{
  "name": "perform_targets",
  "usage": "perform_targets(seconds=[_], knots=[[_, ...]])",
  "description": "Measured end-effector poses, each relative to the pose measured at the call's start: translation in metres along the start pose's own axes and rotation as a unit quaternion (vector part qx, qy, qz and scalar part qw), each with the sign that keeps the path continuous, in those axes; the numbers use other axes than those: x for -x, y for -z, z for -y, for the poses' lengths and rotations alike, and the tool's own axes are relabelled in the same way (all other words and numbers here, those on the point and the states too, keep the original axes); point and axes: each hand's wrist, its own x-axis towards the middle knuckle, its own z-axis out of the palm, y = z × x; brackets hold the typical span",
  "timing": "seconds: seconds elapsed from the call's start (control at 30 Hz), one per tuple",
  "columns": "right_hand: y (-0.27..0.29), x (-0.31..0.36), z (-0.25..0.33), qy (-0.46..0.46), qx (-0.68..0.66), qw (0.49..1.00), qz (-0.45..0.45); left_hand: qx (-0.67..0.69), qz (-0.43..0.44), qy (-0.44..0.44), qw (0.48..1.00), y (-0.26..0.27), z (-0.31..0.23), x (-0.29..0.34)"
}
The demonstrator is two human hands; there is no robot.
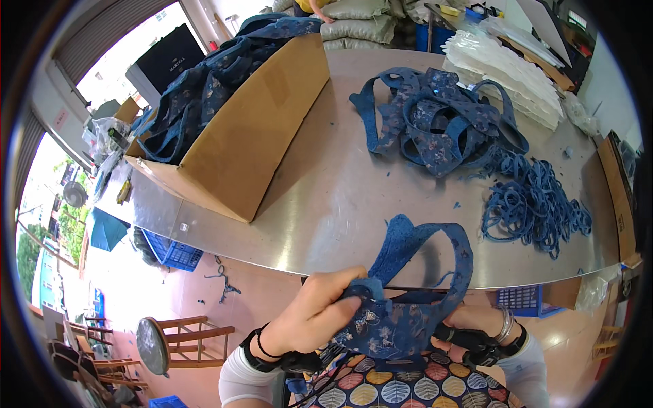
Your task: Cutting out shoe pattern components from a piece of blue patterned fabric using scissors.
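Observation:
A dark blue floral fabric piece [381, 330] with a wide looped strap [462, 251] is held up at the table's near edge. My left hand [316, 309] is closed on its left end, thumb pressed on the cloth. My right hand [462, 323] is at the piece's right side, partly hidden behind it. Its visible fingers are curled, and a dark thing shows by them that I cannot make out. Farther off lies a heap of similar blue floral pieces [442, 122], with a tangle of thin blue fabric trimmings [530, 204] to its right.
An open cardboard box [265, 136] full of blue floral pieces stands on the left of the metal table [320, 217]. White sheets [503, 75] are stacked at the far right. A wooden stool [183, 343] and blue crates [173, 251] are on the floor. Another person's hand [323, 13] shows by the sacks behind.

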Motion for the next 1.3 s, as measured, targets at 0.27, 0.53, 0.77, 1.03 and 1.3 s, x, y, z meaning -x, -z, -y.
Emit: perform_targets(seconds=[0.27, 0.53, 0.77, 1.03, 1.3], knots=[[-0.012, 0.002, -0.021, -0.089, -0.332, 0.939, -0.008, 0.033, -0.033, 0.059, 0.997, -0.006, 0.000, 0.004], [-0.021, -0.010, -0.037, -0.080, -0.499, 0.862, 0.036, -0.062, -0.102, -0.020, 0.993, -0.024, 0.006, -0.001], [-0.031, -0.021, -0.031, -0.021, -0.728, 0.677, 0.107, 0.027, -0.145, -0.036, 0.988, -0.032, 0.020, 0.000], [-0.029, -0.030, -0.044, -0.128, -0.894, 0.360, 0.234, 0.067, -0.132, -0.027, 0.989, -0.031, 0.020, 0.001], [-0.018, -0.026, -0.002, -0.036, -0.578, 0.809, 0.096, 0.093, -0.186, -0.058, 0.976, -0.042, 0.023, -0.004]])
